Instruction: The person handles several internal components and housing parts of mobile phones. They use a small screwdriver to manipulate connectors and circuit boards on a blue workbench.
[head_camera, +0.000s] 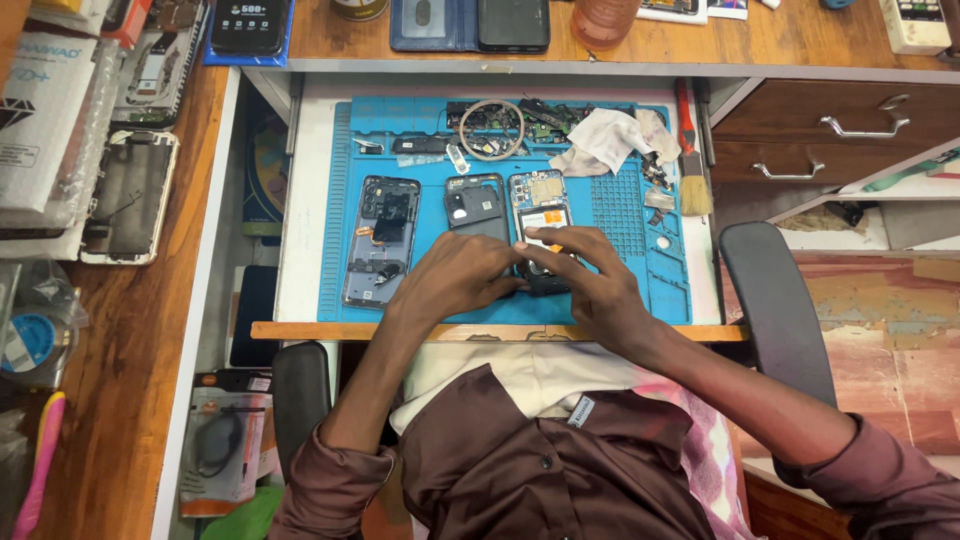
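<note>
Three opened phones lie side by side on a blue repair mat (620, 210) in a pulled-out drawer. The left one (381, 240) is a bare frame with cables. The middle one (476, 205) is a dark back shell. The right one (540, 215) shows its board and an orange-tabbed battery. My left hand (455, 280) rests over the lower part of the middle phone, fingers touching the right phone's edge. My right hand (580, 275) presses on the right phone's lower half, fingers spread over the battery.
A crumpled white cloth (610, 140), a wire ring (491, 128), small parts and a red-handled brush (688, 150) lie at the mat's far side. Phones and boxes crowd the wooden desk on the left (130, 195) and at the top. Drawers stand right; chair armrests (775, 300) flank me.
</note>
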